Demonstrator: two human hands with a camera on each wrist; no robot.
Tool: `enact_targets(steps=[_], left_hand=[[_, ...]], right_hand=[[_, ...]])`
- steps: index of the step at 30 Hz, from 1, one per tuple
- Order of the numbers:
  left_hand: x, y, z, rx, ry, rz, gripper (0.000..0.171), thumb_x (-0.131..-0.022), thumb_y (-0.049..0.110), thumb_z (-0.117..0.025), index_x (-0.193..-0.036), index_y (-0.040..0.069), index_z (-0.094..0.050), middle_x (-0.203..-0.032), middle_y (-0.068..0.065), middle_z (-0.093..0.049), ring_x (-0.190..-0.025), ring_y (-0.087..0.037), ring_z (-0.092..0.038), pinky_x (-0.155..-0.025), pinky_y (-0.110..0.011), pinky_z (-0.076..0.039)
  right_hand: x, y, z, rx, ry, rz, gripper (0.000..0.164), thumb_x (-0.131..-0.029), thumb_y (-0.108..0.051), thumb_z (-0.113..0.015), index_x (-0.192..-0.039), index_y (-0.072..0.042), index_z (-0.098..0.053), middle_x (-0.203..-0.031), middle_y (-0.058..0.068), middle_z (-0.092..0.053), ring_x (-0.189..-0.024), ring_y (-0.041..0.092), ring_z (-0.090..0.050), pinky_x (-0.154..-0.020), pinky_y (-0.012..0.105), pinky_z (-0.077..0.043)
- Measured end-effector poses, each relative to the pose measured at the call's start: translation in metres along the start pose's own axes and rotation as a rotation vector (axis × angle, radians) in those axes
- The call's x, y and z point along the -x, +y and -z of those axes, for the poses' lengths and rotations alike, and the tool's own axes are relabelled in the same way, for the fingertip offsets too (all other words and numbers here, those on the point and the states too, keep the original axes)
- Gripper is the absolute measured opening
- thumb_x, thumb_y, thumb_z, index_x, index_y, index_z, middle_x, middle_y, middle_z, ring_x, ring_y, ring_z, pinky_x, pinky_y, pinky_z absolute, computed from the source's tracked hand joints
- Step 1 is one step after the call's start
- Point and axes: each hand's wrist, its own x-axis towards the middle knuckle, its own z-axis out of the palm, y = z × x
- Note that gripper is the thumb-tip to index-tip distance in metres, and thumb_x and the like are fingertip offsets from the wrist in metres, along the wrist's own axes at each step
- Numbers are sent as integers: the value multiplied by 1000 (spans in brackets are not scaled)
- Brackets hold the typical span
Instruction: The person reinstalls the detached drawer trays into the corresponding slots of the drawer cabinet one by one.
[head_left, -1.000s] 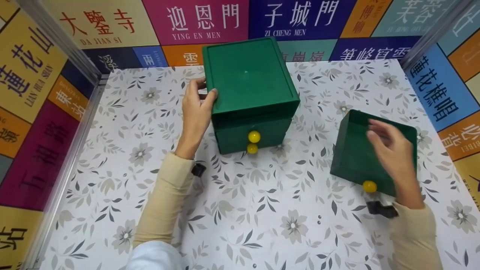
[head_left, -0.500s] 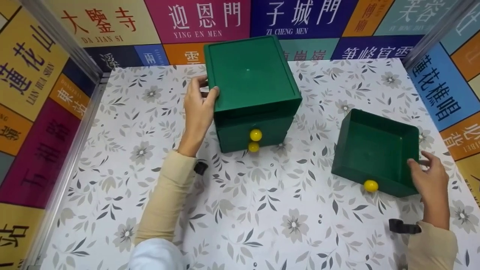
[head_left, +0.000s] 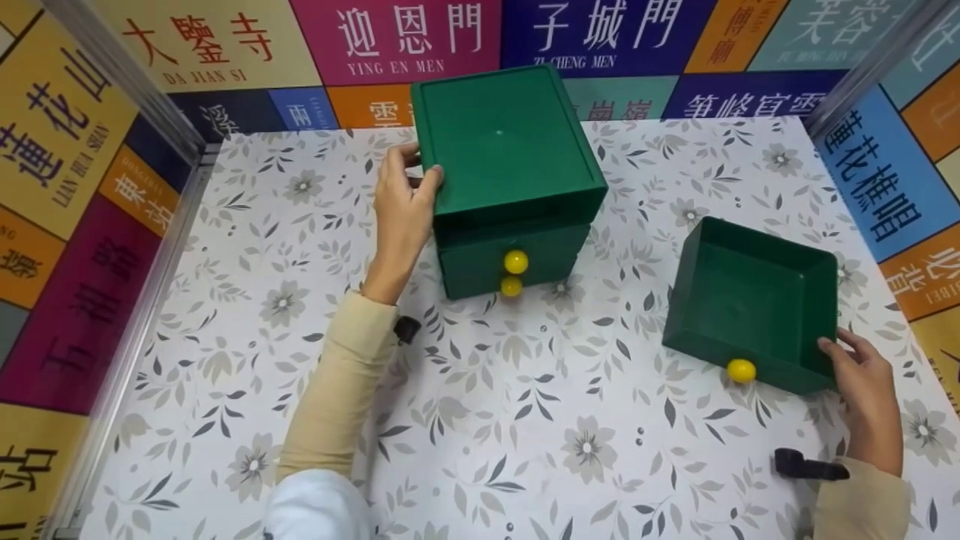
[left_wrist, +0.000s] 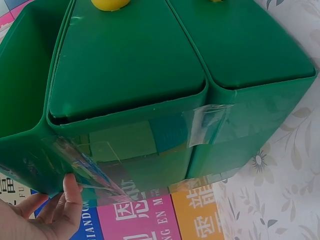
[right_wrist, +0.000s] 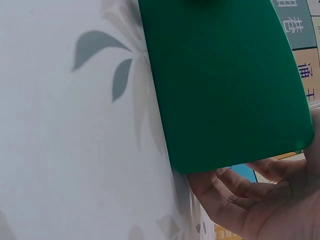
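Note:
A green drawer cabinet (head_left: 499, 142) stands toward the back of the table, its top compartment without a drawer. Below that, two drawers with yellow knobs (head_left: 516, 262) sit in it. My left hand (head_left: 403, 202) holds the cabinet at its upper left side, thumb near the top edge; in the left wrist view, its fingers (left_wrist: 72, 200) touch the side wall. To the right, a loose green drawer (head_left: 750, 300) lies with its open side up and its yellow knob toward me. My right hand (head_left: 866, 386) grips this drawer's right wall near the front corner, thumb at the rim.
Panels with large characters (head_left: 409, 34) stand behind the table and along both sides. Floral paper (head_left: 525, 435) covers the tabletop. Clear tape (left_wrist: 207, 122) runs over the cabinet's side. Black straps (head_left: 810, 465) sit at the wrists.
My right hand has gone from over the loose drawer to its right wall, then slid toward the front corner. The cabinet has shifted slightly back and right with my left hand.

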Motion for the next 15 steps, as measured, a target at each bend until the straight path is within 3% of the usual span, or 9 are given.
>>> enact_targets(steps=[9,15], left_hand=[[-3,0,-2,-1,-8,5,39,-92,28,-50,-127,11,-46,-124,-5,-52,-98,-13,-54,-86,-19,-45],[-4,1,-3,-1,-12,12,39,-93,28,-50,-127,11,-45,-124,-4,-51,-100,-12,-54,-87,-19,-45]], right_hand=[[2,-3,-2,-71,-47,7,65,-95,-44,-40,-150,-26,-9,-157,8,-2,-143,31,-7,-114,50,-13],[4,-3,-6,-201,-42,-18,68,-94,-41,-47,-150,-25,-11,-157,-2,0,-143,18,-6,-115,43,-8]])
